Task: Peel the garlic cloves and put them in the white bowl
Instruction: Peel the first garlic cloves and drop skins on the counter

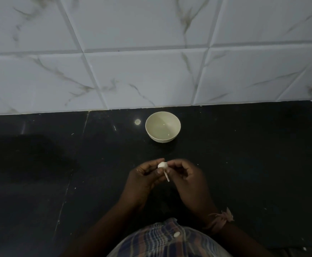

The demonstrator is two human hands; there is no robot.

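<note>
Both grips pinch garlic clove [162,165]: left hand [144,178], right hand [185,179]. Strip skin clean; white bowl [162,126] far, empty.

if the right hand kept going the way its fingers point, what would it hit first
The right hand points leftward at the garlic it pinches, so it meets that at once, then the left hand fingers just behind. The bowl lies farther off the line.

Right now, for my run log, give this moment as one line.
left hand: holds garlic | right hand: pinches garlic | bowl: empty
</note>
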